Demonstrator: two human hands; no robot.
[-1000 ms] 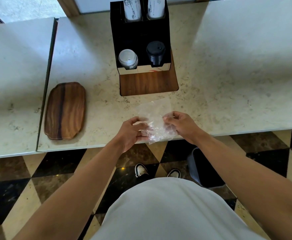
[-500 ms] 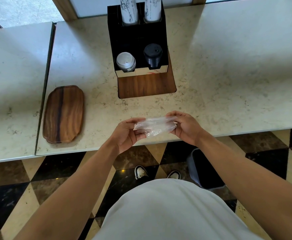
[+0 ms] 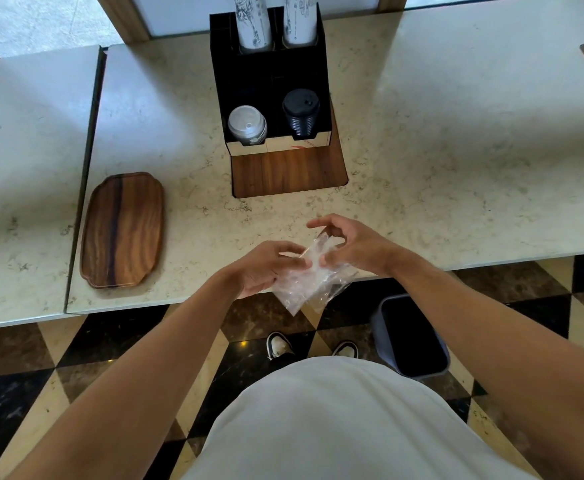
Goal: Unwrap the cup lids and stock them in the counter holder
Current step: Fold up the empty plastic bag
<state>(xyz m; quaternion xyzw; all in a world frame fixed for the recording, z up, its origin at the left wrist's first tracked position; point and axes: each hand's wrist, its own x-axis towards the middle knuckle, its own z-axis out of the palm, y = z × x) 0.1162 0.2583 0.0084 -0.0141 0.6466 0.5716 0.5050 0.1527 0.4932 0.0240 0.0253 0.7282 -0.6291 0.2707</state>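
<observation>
While both hands meet at the near edge of the marble counter (image 3: 456, 168), the left hand (image 3: 266, 268) and right hand (image 3: 349, 244) pinch a crumpled clear plastic wrapper (image 3: 304, 289). Farther back, the black holder (image 3: 269, 81) contains clear lids (image 3: 247, 124) and black lids (image 3: 301, 112).

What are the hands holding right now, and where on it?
Both hold the clear plastic wrapper: left hand pinches its upper left edge, right hand its top; the rest hangs free.

A pale marble bench (image 3: 456, 150) fills the upper frame, sunlit in patches. Below it lies a floor (image 3: 58, 382) of black, brown and cream diamond tiles.
</observation>
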